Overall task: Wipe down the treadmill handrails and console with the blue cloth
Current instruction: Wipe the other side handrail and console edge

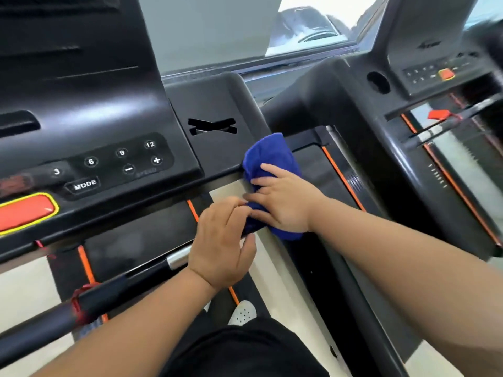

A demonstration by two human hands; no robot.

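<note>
The blue cloth (268, 159) is bunched over the black right handrail where it meets the console's right end. My right hand (283, 202) lies on the cloth, fingers spread and curved over it and the rail. My left hand (221, 246) grips the front handlebar (114, 292) at its right end, fingertips touching the cloth's lower edge. The black console (89, 131) fills the left, with speed buttons (122, 161), a MODE key and a red stop button (25, 212).
A second treadmill (424, 110) stands close on the right, with its own console and red button. The running belt (136, 240) with orange stripes lies below. A window (307, 28) is ahead. My foot in a white shoe (243, 312) stands below the hands.
</note>
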